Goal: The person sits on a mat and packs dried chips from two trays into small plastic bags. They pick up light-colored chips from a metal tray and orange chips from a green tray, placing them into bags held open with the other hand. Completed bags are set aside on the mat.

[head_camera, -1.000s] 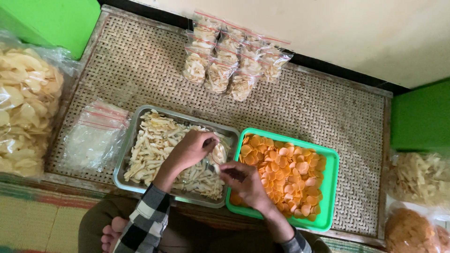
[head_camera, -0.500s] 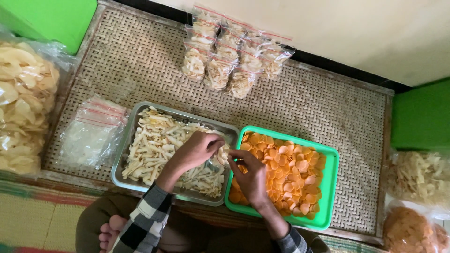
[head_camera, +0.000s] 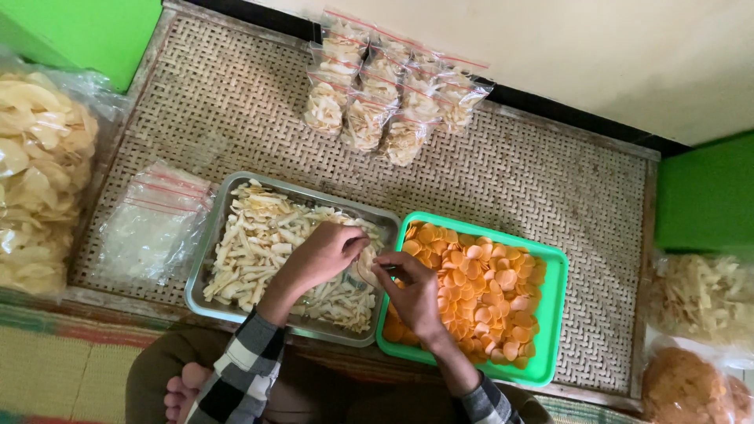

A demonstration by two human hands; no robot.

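My left hand [head_camera: 320, 256] hovers over the right part of a metal tray [head_camera: 206, 267] filled with pale stick-shaped crackers [head_camera: 255, 243], its fingers pinched together. My right hand [head_camera: 414, 297] is over the left edge of a green plastic tray [head_camera: 554, 314] of round orange crackers [head_camera: 487, 290]. The fingertips of both hands meet on a small clear plastic bag [head_camera: 364, 269] held between the two trays. What is inside the bag cannot be made out.
Several filled small bags with red zip strips [head_camera: 385, 98] lie at the far side of the woven mat [head_camera: 550, 180]. A pile of empty clear bags [head_camera: 153, 224] lies left of the metal tray. Large sacks of crackers sit far left [head_camera: 35, 180] and right [head_camera: 699, 298].
My right hand has come up and leftward to meet the left hand at the small bag. The left hand has shifted slightly right over the metal tray.
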